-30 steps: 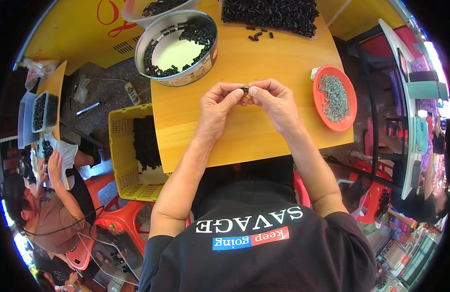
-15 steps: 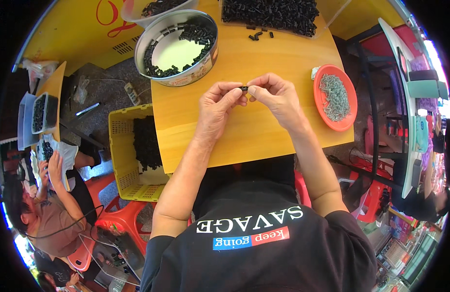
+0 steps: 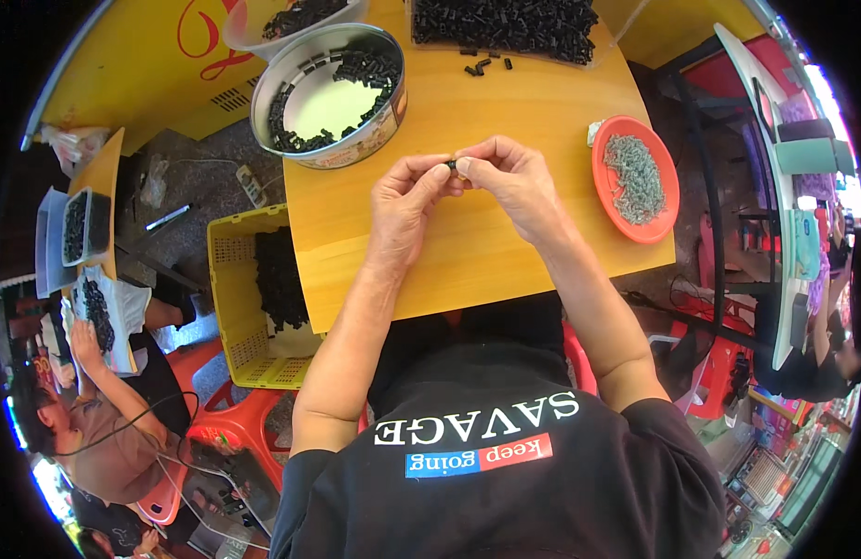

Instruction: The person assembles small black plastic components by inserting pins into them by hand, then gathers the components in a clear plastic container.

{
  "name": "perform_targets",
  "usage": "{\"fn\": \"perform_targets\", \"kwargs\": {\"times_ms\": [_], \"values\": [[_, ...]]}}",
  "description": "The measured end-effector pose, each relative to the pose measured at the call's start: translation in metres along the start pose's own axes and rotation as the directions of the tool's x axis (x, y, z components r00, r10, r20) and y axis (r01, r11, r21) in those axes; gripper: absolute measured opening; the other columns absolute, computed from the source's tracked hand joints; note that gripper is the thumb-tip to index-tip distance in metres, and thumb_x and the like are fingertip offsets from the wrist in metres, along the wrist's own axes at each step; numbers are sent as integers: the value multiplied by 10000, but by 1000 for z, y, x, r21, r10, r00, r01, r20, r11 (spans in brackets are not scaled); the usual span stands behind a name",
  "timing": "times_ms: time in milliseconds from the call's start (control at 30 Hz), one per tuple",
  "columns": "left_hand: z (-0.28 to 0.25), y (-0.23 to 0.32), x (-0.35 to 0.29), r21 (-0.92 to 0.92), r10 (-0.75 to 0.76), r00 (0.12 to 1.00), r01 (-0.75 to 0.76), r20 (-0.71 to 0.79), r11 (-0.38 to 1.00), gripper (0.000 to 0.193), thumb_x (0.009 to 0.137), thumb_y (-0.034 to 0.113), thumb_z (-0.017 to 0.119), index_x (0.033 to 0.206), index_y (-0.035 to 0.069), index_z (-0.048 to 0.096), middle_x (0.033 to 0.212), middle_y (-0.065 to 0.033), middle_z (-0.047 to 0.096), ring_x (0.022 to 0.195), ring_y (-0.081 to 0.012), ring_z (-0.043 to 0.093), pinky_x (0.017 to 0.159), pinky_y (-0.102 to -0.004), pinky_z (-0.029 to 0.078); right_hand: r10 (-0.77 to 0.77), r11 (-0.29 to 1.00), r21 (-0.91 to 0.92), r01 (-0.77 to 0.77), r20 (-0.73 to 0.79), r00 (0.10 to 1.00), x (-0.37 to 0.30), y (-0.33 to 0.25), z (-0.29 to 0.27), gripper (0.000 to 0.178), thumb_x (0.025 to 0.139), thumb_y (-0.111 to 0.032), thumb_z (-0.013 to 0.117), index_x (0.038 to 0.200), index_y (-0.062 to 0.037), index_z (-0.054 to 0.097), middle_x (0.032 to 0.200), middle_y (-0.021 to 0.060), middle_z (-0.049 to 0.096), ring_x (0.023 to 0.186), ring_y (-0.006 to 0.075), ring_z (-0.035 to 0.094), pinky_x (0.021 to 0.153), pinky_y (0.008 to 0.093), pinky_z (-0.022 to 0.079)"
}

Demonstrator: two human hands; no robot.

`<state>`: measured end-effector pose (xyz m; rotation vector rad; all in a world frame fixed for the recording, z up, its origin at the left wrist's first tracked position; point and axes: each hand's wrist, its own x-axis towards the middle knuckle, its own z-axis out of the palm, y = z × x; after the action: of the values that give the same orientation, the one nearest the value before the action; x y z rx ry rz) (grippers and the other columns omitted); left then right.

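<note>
Above the yellow wooden table (image 3: 430, 270), my left hand (image 3: 403, 200) and my right hand (image 3: 519, 186) meet in front of me. Thumbs and fingertips of both pinch one small black plastic piece (image 3: 451, 165), mostly covered by the fingers. Beyond my left hand stands a round metal tin (image 3: 370, 144) with similar black pieces lining its inner wall. To the right of my right hand, a red oval dish (image 3: 671, 207) holds a heap of small thin silvery metal parts (image 3: 635, 182), too fine to name.
A clear bin of black pieces (image 3: 505, 28) sits at the table's far edge, a few loose pieces (image 3: 477, 68) before it. A yellow crate (image 3: 227, 321) stands on the floor at left. Farther left, another person (image 3: 104, 447) works at a side table. Red stools stand nearby.
My hands have come closer together, and less of the black piece shows between my fingertips. The person at left has drawn a hand back from the pile of black pieces.
</note>
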<state>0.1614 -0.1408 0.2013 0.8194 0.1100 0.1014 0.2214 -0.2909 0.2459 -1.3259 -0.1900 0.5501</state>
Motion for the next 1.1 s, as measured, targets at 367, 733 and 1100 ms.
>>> {"fn": "perform_targets", "kwargs": {"times_ms": [367, 733, 1100], "values": [[24, 12, -15, 92, -76, 997, 73, 22, 993, 166, 927, 58, 631, 1080, -1, 649, 956, -88, 685, 817, -163, 650, 763, -294, 540, -87, 984, -149, 101, 100, 991, -26, -29, -17, 233, 925, -149, 654, 1056, 44, 660, 918, 55, 680, 834, 95, 625, 778, 228, 514], [46, 2, -25, 149, 79, 993, -91, 88, 985, 138, 888, 45, 679, 1025, 58, 689, 1272, -113, 535, 1176, -172, 510, 978, -338, 437, 135, 968, 195, -159, 132, 982, -49, -20, -34, 318, 1008, -324, 529, 1020, -29, 645, 860, 23, 629, 707, 78, 576, 671, 253, 520], [64, 10, -28, 548, 176, 964, -259, 200, 795, 151, 861, 28, 695, 1011, 40, 685, 1206, -124, 554, 1030, -191, 606, 924, -325, 469, 172, 864, 402, -302, 329, 929, -50, -6, -51, 328, 958, -381, 609, 975, -57, 663, 857, -20, 620, 643, 62, 521, 573, 232, 459]]}}
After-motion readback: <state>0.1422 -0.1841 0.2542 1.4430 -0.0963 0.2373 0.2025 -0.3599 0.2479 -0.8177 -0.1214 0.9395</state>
